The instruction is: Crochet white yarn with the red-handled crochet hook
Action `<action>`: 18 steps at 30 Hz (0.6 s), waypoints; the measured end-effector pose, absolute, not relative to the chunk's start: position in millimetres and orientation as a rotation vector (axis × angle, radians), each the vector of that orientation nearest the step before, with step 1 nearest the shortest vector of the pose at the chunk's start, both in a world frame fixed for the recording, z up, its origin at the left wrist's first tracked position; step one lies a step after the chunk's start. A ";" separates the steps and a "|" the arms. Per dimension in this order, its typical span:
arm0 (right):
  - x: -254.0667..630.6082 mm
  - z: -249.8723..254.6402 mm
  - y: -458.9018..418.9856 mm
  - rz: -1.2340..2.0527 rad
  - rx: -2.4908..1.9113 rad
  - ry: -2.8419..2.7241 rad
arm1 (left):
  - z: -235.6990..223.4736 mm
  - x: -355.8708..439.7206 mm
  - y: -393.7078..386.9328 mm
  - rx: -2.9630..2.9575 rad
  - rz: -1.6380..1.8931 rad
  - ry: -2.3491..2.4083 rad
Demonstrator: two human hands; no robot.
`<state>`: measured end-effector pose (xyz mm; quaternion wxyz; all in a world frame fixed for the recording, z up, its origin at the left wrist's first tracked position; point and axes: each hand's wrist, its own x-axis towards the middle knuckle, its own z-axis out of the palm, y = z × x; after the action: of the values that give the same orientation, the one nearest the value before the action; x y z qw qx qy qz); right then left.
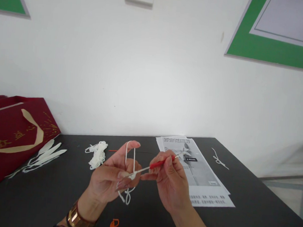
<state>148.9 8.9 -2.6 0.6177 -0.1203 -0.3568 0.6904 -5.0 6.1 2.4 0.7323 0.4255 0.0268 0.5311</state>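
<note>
My left hand pinches a small piece of white crochet work between thumb and fingers. White yarn loops over its raised index finger, and loose yarn ends hang below the fingers. In my right hand is a crochet hook with a red handle, held like a pen. Its metal shaft points left and meets the white work at my left fingertips. Whether a loop sits on the hook's tip is too small to tell.
A white yarn bundle lies behind my left hand. White leaf-shaped crochet pieces rest by a dark red bag at left. Printed sheets lie at right, near a yarn scrap. An orange stitch marker is on the black table in front.
</note>
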 end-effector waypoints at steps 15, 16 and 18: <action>166.0 5.2 9.7 1.369 -0.285 -1.017 | 0.8 -2.7 7.6 0.924 1.141 0.043; 166.8 5.9 9.7 1.352 -0.290 -1.028 | 0.3 -2.6 7.9 0.925 1.141 0.042; 168.2 7.1 10.2 1.325 -0.296 -1.048 | -0.5 -2.5 8.3 0.926 1.136 0.042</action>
<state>168.2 10.2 7.1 0.6542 -0.1307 -0.4621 0.5843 -2.5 8.3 -0.5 0.7431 0.4225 0.0192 0.5186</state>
